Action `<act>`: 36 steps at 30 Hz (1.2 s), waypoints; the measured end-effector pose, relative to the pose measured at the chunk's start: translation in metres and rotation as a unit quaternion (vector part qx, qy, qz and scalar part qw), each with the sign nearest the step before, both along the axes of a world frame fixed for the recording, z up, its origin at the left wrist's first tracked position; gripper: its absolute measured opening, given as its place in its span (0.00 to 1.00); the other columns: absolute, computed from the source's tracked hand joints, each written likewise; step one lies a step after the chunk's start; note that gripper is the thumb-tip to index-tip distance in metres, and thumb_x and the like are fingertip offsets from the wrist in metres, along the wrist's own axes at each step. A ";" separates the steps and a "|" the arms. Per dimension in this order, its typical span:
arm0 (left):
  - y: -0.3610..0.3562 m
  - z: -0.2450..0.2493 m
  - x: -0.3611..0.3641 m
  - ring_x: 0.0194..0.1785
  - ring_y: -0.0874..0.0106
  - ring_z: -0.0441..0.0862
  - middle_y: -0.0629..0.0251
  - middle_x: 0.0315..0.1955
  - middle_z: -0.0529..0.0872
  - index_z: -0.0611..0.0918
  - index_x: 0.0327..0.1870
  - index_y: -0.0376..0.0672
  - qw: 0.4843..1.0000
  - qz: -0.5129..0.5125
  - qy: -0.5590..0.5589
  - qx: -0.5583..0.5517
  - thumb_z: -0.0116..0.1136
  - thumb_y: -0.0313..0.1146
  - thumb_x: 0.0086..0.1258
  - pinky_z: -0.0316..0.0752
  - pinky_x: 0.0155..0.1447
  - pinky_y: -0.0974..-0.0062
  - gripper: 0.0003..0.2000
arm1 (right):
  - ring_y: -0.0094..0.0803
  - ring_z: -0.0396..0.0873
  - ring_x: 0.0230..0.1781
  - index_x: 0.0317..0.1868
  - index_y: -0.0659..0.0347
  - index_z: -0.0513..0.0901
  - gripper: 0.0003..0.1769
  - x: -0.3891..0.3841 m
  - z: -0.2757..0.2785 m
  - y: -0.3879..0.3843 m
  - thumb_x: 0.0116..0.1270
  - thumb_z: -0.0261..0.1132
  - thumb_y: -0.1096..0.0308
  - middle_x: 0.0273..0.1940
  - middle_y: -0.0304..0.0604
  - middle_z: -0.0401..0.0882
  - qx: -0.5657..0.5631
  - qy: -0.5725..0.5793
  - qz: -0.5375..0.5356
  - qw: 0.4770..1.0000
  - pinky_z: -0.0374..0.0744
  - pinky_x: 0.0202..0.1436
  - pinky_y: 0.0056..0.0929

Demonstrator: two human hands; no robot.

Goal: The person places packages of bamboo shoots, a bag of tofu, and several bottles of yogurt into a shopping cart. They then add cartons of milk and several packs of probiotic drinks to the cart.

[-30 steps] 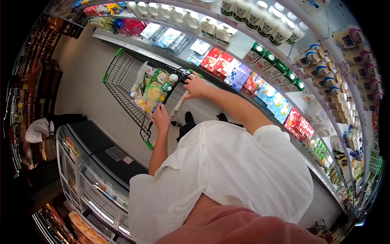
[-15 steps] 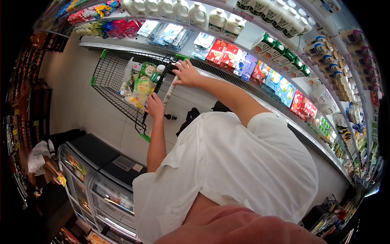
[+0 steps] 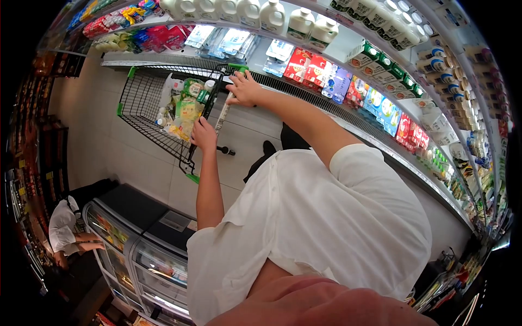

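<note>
one white shirt (image 3: 310,201), on the person nearest me, its wearer's legs mostly hidden. one left hand (image 3: 204,134), laid over the left part of a cart handle (image 3: 222,116), fingers bent; i cannot tell whether they close beneath. one right hand (image 3: 244,89), toward the handle's right end, fingers slightly spread, palm hidden. one dark shoe (image 3: 268,148). one wire shopping cart (image 3: 142,89), green-cornered, just beyond both hands, alongside a chilled shelf (image 3: 117,58). inside it, toward the handle: bagged goods (image 3: 188,110), heaped and overlapping, and one green-labelled bottle (image 3: 204,96), lettering too small to read. freezer cabinets (image 3: 133,204), partly covered by the shirt. along the shelf: red cartons (image 3: 304,68); white jugs (image 3: 272,17), the leftmost cut at the top. one second person (image 3: 62,225), white-topped, beside the freezers, indistinct. dark racks (image 3: 41,141), stock blurred.
</note>
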State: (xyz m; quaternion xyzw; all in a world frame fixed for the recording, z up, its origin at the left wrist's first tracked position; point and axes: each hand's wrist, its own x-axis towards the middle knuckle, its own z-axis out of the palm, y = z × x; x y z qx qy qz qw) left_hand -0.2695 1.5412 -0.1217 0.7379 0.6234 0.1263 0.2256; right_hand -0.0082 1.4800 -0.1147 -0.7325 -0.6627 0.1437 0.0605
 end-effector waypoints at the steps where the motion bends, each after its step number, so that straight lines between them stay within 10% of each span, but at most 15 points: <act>1: 0.005 0.001 0.001 0.77 0.46 0.77 0.54 0.70 0.88 0.85 0.71 0.45 1.000 -0.003 0.001 -0.002 0.41 0.56 0.94 0.49 0.86 0.34 0.27 | 0.60 0.47 0.94 0.83 0.54 0.77 0.49 0.001 0.000 0.004 0.83 0.50 0.22 0.89 0.58 0.60 -0.015 0.010 0.001 1.000 0.41 0.92 0.75; 12: 0.047 -0.014 -0.019 0.74 0.46 0.79 0.52 0.67 0.89 0.85 0.71 0.45 0.999 -0.034 0.019 0.008 0.43 0.53 0.93 0.57 0.82 0.38 0.26 | 0.59 0.45 0.94 0.86 0.49 0.72 0.49 0.008 -0.011 0.013 0.82 0.51 0.21 0.91 0.53 0.58 0.070 0.028 0.073 0.994 0.41 0.90 0.82; 18: 0.056 -0.005 -0.007 0.78 0.44 0.75 0.47 0.73 0.84 0.80 0.77 0.41 0.999 -0.030 0.027 0.006 0.47 0.50 0.92 0.57 0.83 0.39 0.26 | 0.54 0.59 0.91 0.81 0.52 0.77 0.38 0.055 0.008 -0.013 0.84 0.63 0.35 0.87 0.52 0.66 0.126 0.179 0.095 0.971 0.60 0.92 0.63; 20: 0.050 0.013 0.017 0.80 0.42 0.72 0.41 0.77 0.79 0.76 0.79 0.35 0.992 -0.044 0.019 0.113 0.52 0.47 0.90 0.57 0.84 0.39 0.27 | 0.56 0.71 0.85 0.80 0.55 0.77 0.35 0.078 0.013 -0.037 0.83 0.69 0.44 0.86 0.52 0.68 0.202 0.346 -0.104 0.910 0.75 0.83 0.55; 24: 0.049 0.067 0.110 0.73 0.49 0.76 0.45 0.70 0.82 0.77 0.78 0.35 0.965 -0.164 -0.163 0.124 0.60 0.37 0.88 0.67 0.79 0.51 0.24 | 0.54 0.81 0.75 0.81 0.61 0.74 0.35 0.152 0.047 -0.064 0.80 0.73 0.60 0.85 0.59 0.66 0.342 0.265 -0.375 0.820 0.83 0.73 0.48; 28: 0.044 0.091 0.203 0.59 0.66 0.88 0.56 0.58 0.90 0.84 0.72 0.37 0.922 -0.248 -0.277 -0.107 0.60 0.33 0.88 0.82 0.64 0.66 0.18 | 0.49 0.86 0.67 0.86 0.69 0.63 0.42 0.228 0.040 -0.066 0.81 0.71 0.61 0.87 0.66 0.55 0.387 0.177 -0.425 0.799 0.86 0.68 0.46; 36: 0.055 0.098 0.302 0.53 0.70 0.88 0.58 0.54 0.91 0.85 0.71 0.37 0.850 -0.366 -0.314 -0.213 0.62 0.33 0.86 0.83 0.56 0.70 0.18 | 0.52 0.89 0.60 0.85 0.69 0.59 0.45 0.280 0.058 -0.041 0.76 0.71 0.67 0.82 0.69 0.62 0.299 0.150 -0.446 0.830 0.87 0.67 0.47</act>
